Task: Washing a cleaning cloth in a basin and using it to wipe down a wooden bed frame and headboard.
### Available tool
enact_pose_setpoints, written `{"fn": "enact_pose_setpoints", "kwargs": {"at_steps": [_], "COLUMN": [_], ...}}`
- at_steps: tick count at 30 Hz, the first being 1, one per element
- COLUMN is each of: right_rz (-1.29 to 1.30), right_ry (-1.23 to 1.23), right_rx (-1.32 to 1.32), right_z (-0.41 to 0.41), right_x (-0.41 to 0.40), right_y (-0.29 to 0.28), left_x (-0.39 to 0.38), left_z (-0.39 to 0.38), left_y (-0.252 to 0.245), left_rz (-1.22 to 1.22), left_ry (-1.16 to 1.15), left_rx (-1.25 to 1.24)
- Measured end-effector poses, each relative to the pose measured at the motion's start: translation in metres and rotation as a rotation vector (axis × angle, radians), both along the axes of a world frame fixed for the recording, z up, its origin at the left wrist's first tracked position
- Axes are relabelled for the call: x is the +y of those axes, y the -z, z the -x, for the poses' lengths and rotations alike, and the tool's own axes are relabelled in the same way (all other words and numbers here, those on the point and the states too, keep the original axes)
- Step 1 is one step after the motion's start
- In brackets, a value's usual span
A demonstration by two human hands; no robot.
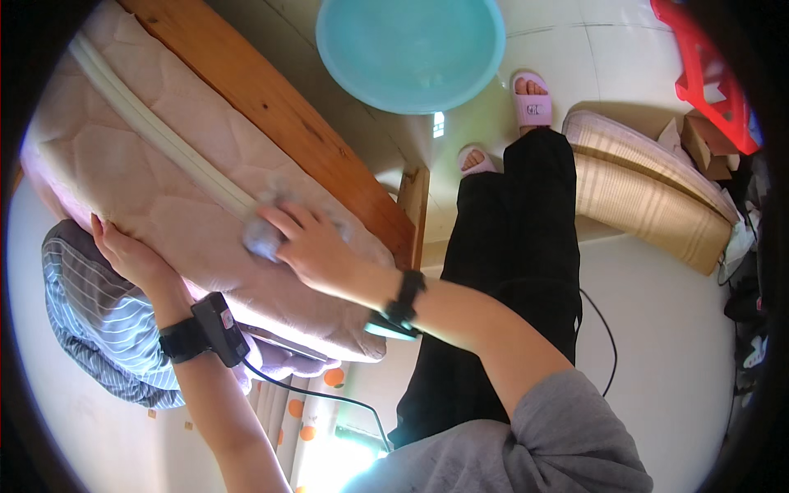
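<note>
My right hand (308, 240) grips a crumpled grey-blue cloth (264, 237), slightly blurred, at the near end of a long white strip (166, 148). That strip lies lengthwise on a pale pink quilted mattress (203, 246). To the left, my left hand (132, 256) rests against the mattress's edge with no object visible in it; part of its fingers is hidden from view. Both wrists wear black straps, and a small black device with a cable sits on the left one.
A wooden bed rail (277, 111) borders the mattress. Striped fabric (111, 320) hangs beside my left forearm. A light-blue basin (413, 49) stands on the tiled floor near my feet. Folded matting (647, 191) and a red plastic object (709, 74) are at the right.
</note>
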State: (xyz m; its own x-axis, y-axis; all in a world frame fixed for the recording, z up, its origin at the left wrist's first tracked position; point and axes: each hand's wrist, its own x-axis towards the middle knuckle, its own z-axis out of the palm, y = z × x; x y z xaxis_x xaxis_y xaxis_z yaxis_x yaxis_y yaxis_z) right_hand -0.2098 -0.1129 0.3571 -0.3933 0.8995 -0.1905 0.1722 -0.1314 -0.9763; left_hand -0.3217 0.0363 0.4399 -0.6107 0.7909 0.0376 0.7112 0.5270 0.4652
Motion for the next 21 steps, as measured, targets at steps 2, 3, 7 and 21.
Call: {"fn": "enact_pose_setpoints", "kwargs": {"at_steps": [2, 3, 7, 21], "right_rz": [0.038, 0.011, -0.046, 0.922], "right_ry": [-0.187, -0.209, -0.428, 0.534], "right_rx": [-0.063, -0.106, -0.214, 0.004], "right_z": [-0.019, -0.03, -0.08, -0.16], "right_x": [-0.032, -0.055, -0.111, -0.028], "right_y": [-0.007, -0.01, -0.008, 0.156], "left_x": [-0.001, -0.001, -0.003, -0.027], "left_z": [0.005, 0.004, 0.008, 0.015], "left_y": [0.0, -0.002, 0.002, -0.013], "left_rz": [-0.015, -0.013, -0.024, 0.162], "left_ry": [-0.027, -0.002, 0.031, 0.105], "left_rx": [-0.027, -0.007, 0.016, 0.113]}}
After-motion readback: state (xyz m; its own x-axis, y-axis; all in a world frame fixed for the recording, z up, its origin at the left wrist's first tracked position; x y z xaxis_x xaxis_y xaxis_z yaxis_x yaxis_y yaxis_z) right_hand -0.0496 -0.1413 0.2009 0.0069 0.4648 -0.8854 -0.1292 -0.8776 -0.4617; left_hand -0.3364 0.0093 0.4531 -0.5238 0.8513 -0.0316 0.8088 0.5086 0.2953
